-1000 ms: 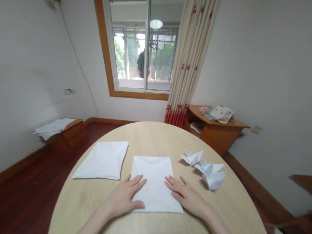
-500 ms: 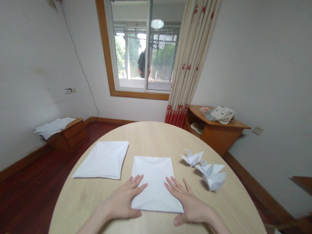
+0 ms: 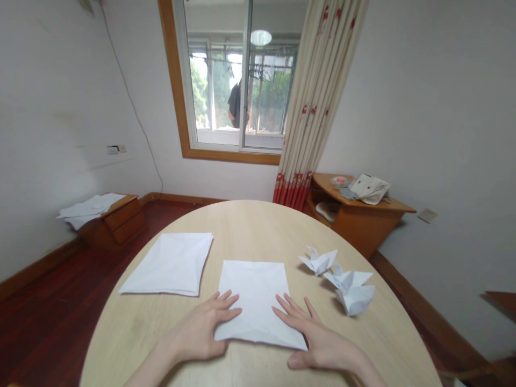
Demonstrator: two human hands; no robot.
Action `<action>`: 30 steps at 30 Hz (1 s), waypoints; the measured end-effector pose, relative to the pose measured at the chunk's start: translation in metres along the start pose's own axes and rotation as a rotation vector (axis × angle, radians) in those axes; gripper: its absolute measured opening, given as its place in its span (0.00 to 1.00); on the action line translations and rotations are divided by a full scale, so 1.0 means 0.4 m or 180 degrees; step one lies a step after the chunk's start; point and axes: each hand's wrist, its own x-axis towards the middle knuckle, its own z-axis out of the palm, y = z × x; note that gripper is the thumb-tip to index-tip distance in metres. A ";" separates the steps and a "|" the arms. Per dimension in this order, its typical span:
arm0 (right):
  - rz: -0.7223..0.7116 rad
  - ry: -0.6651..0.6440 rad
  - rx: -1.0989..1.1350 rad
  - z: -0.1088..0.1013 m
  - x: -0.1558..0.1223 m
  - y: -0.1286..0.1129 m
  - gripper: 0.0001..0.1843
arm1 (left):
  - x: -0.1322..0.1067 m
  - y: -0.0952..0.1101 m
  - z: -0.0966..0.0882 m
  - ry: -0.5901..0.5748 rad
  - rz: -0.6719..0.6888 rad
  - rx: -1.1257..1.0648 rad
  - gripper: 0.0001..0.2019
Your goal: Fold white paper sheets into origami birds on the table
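A white square sheet of paper (image 3: 253,301) lies on the round table in front of me, with faint creases and its near edge bowed a little. My left hand (image 3: 203,325) rests on the paper's left side, fingers spread on top and thumb by the near left corner. On the right side, my right hand (image 3: 312,330) has its fingers stretched over the sheet. Its thumb sits just below the near right corner. Whether either thumb reaches under the paper, I cannot tell.
A stack of white paper (image 3: 169,263) lies to the left on the pale wooden table (image 3: 242,220). Several folded paper birds (image 3: 352,290) stand at the right. Beyond the table are a wooden cabinet (image 3: 358,226) with a bag on it and a low drawer unit (image 3: 124,220).
The paper's near edge has gone from nearly straight to bowed, and the sheet has turned slightly. Both hands keep about the same place. The stack and the birds have not moved.
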 end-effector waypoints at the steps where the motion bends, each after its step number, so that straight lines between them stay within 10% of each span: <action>1: 0.0007 -0.0012 0.0012 -0.002 -0.002 -0.001 0.48 | -0.002 -0.001 -0.001 0.0028 -0.0014 -0.0027 0.37; 17: -0.0266 0.0911 0.0568 -0.022 -0.036 0.007 0.34 | -0.025 0.008 -0.029 0.0917 -0.0059 -0.0240 0.21; 30: -0.1411 0.3554 -0.1072 0.037 0.043 0.045 0.22 | 0.005 -0.027 0.019 0.2689 0.0805 0.0586 0.28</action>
